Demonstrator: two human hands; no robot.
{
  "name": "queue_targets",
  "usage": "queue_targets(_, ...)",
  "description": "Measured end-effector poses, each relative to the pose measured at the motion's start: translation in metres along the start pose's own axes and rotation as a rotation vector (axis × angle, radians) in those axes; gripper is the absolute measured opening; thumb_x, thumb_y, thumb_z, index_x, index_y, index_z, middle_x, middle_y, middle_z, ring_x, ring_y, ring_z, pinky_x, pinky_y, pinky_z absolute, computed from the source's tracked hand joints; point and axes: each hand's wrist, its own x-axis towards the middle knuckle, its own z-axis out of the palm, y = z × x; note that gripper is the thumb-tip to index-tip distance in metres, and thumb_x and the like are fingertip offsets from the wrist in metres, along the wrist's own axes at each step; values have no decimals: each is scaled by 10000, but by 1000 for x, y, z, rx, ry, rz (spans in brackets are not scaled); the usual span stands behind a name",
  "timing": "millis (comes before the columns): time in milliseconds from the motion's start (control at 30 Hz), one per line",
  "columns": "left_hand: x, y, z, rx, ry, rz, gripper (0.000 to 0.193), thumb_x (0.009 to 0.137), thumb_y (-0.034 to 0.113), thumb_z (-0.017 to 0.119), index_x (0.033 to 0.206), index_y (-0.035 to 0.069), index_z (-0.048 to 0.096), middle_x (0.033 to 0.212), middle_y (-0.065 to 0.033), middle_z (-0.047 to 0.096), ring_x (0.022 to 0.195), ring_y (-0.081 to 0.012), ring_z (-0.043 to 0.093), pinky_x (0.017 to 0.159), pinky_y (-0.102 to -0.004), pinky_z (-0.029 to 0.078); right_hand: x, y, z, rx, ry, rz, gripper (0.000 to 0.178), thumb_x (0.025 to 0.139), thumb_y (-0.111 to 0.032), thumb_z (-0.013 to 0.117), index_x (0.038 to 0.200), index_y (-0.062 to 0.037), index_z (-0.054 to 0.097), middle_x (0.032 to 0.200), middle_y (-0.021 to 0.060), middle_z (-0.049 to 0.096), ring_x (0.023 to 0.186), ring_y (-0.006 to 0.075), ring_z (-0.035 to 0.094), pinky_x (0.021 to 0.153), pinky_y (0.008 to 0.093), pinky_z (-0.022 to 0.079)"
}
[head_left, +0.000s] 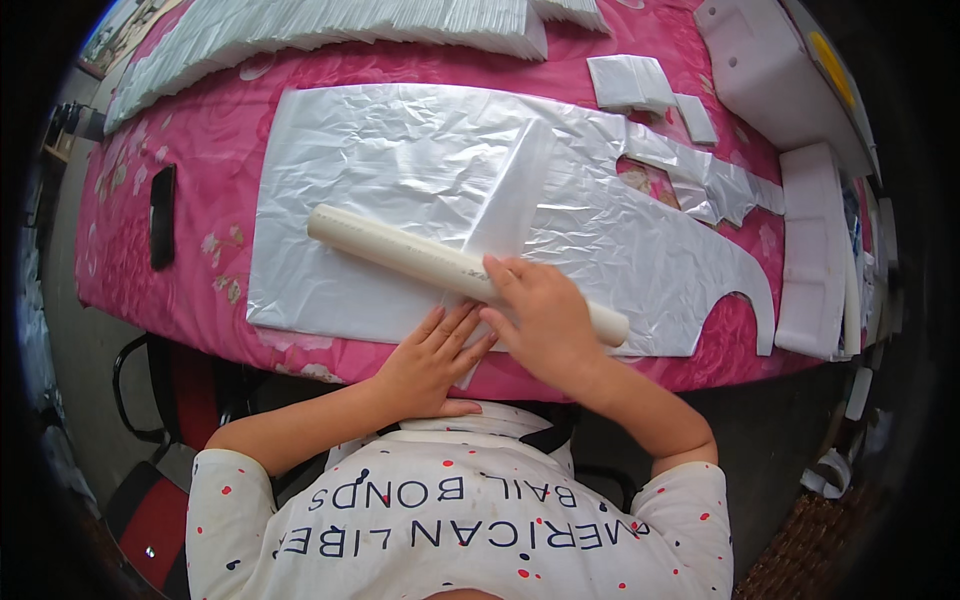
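Observation:
A white plastic vest-style bag (350, 130) lies spread on the table, its handle cut-outs toward the right. Slantwise across it rests a cream-coloured plastic pipe (390, 245). My right hand (545, 315) is closed over the pipe, right of its middle. Flat on the plastic near the table's front edge is my left hand (435, 350), fingers stretched out just below the pipe. A narrow folded piece of thin plastic (512, 195) sticks up from beyond the pipe at a slant; its lower part is hidden by the pipe and my right hand.
A pink flowered cloth (125, 240) covers the table. A black phone (162, 217) lies at the left. Stacked folded white plastic (350, 25) runs along the back. Two small folded packets (632, 83) sit at the back right, beside white foam pieces (808, 250). Red-and-black chairs (185, 390) stand at the left.

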Motion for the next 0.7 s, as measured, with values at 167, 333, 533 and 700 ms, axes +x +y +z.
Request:
queue_targets(167,-2,6,0,7,-12,-28,862,751,659,471,1359,61,349,1440,-224,227,1348,-345,201,1078,-464,166,-16,20,1,-109,47,69,513,748,-183,645,1233,-84,508,1057,133,576,951,295,541,815,392,449)
queue_targets(333,0,-4,-9,-86,-31,84,832,772,604,498,1369,54,319,1462,-186,200,1361,-311,181,1085,-438,172,-35,106,-42,-292,272,373,478,798,-165,608,1259,-98,499,1083,130,577,973,305,537,842,390,433)
queue_targets(533,10,-31,-28,-119,-182,320,775,737,393,606,1371,60,311,1470,-143,206,1369,-257,180,1108,-405,154,-58,113,-56,-233,335,310,492,777,-117,621,1257,-105,510,1101,139,580,982,316,533,868,378,420)
queue_targets(700,7,1,1,64,-70,243,751,718,372,614,1358,89,344,1456,-153,234,1361,-287,197,1104,-447,143,-46,37,-27,-52,107,-52,500,663,-50,667,1151,-111,575,1081,87,593,971,281,539,889,384,401)
